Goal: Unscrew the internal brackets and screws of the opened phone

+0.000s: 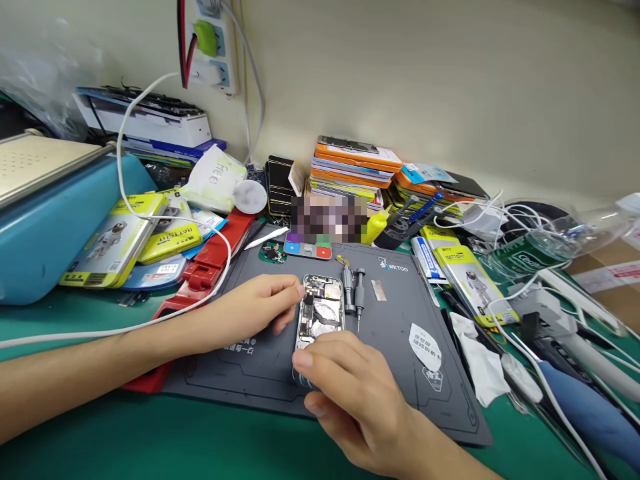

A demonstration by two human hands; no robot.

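An opened phone [321, 310] lies on the dark grey work mat [395, 373], its inner boards and silvery parts exposed. My left hand [274, 300] is closed, with the fingertips against the phone's upper left edge. Over the lower end of the phone is my right hand [357, 387], its fingers curled in and covering that end. Whatever the right fingers grip is hidden. Close to the phone's right side lie two grey screwdrivers [354, 293]. Beyond them rests a small metal plate [379, 290].
Behind the phone sits a coloured parts tray [307, 247]. Yellow battery boxes [117, 240] and a red tool [200, 273] crowd the left. At right are a white sticker [425, 347], a white tissue [480, 363], a plastic bottle [555, 243] and tangled cables. A white cable [225, 267] crosses near my left forearm.
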